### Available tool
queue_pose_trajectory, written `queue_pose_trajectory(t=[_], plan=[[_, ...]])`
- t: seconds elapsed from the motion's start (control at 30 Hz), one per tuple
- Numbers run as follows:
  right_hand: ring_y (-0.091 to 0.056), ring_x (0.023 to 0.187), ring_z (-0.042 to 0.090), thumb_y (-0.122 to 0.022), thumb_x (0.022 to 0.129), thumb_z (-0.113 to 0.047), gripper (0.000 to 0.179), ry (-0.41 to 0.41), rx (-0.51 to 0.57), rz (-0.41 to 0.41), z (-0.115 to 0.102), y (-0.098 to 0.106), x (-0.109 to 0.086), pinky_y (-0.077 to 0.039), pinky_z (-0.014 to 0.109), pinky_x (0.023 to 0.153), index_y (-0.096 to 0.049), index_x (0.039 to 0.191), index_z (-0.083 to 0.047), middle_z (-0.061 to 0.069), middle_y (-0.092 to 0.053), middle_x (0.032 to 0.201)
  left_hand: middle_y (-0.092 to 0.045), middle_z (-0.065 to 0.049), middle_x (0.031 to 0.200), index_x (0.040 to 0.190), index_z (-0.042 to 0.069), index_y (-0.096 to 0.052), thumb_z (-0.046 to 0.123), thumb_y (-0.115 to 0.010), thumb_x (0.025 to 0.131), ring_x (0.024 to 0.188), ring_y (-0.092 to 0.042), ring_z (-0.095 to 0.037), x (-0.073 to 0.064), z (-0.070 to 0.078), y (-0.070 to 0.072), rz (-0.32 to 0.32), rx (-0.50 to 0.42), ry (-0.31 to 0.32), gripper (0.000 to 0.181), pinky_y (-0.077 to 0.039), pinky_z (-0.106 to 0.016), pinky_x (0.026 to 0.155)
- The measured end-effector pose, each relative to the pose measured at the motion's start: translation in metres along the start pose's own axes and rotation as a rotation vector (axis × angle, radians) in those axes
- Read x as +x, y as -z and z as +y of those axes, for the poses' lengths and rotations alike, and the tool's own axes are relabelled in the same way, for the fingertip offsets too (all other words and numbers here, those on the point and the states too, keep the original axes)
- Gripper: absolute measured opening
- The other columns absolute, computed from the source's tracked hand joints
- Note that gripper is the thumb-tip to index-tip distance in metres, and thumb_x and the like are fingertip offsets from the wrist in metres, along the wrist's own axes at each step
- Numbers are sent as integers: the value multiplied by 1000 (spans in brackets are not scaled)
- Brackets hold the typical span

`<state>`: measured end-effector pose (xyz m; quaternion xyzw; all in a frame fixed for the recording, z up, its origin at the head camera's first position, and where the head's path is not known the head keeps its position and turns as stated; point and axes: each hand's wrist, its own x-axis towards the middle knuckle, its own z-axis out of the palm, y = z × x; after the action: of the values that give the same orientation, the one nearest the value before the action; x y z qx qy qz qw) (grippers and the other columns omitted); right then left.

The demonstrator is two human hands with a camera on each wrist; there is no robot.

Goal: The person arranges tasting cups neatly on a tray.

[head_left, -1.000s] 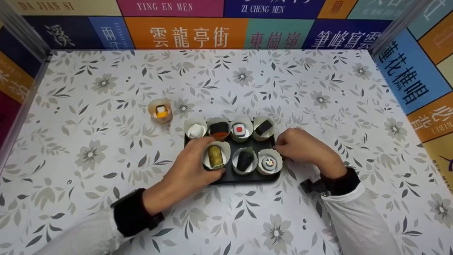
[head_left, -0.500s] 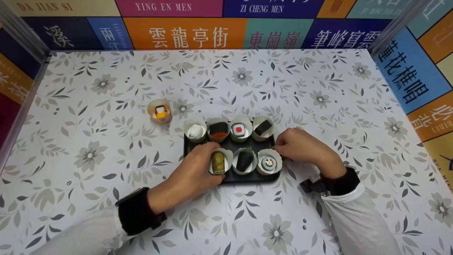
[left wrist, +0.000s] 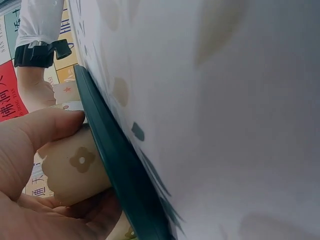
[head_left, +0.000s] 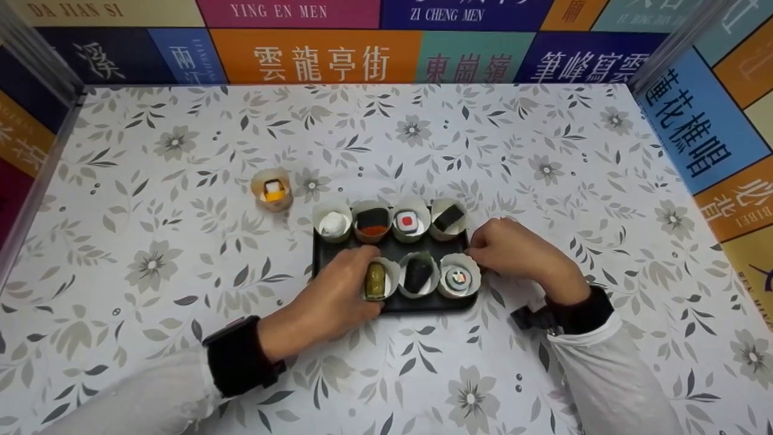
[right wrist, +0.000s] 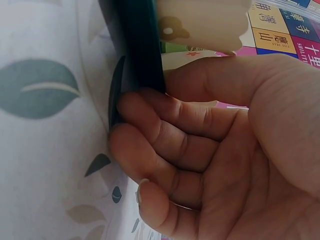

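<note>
A black tray [head_left: 423,304] stands on the table, bearing two rows of scalloped paper cups that hold toy sushi pieces. My left hand [head_left: 326,305] grips a paper cup [left wrist: 75,165] by its sides, thumb toward me and fingers on the far side. In that cup lies an olive-green roll [head_left: 375,281]. It sits in the front row, beside the cup with a dark cone-like piece [head_left: 418,275]. At the tray's right edge, my right hand [head_left: 522,254] pinches the rim, thumb above and curled fingers below, as the right wrist view shows.
A single paper cup [head_left: 273,198] with a yellow-and-white piece stands off the tray, to its upper left. Several cups, one with a red-centred roll [head_left: 407,221], fill the back row. Printed panels [head_left: 326,57] wall the table's far and side edges.
My left hand has moved right and slightly toward me with the olive-green roll's cup, bringing it down beside the dark piece's cup. My right hand has stayed at the tray rim.
</note>
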<state>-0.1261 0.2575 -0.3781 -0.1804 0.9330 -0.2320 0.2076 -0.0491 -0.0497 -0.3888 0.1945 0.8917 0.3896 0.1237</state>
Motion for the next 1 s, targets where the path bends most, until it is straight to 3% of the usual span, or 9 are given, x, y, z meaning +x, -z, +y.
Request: queue_pose_trajectory(t=[0.37,0.67,1.0], plan=[[-47,49,12,-62,89,-12,27,-13,-1,-11,-1,0,0,-39,31,50,-69,63,-14,-8,-53,56,-59,-19,134,145,1,-51,-1,-83,76,123,-58,-30,-1,-1,0,-20,7,-3,77,-52,-40,100],[-47,48,12,-62,89,-13,26,-30,13,-12,-1,1,-1,-39,32,49,-68,64,-14,-7,-52,55,-56,-20,142,150,0,-47,3,-89,76,130,-54,-32,-1,2,3,-43,40,-3,85,-48,-41,107],[-48,48,12,-62,90,-13,27,-32,21,-15,-2,1,-1,-39,31,49,-69,64,-14,-7,-53,55,-58,-17,139,146,0,-52,13,-91,79,130,-54,-31,-11,4,9,47,55,-60,78,-46,-42,108]])
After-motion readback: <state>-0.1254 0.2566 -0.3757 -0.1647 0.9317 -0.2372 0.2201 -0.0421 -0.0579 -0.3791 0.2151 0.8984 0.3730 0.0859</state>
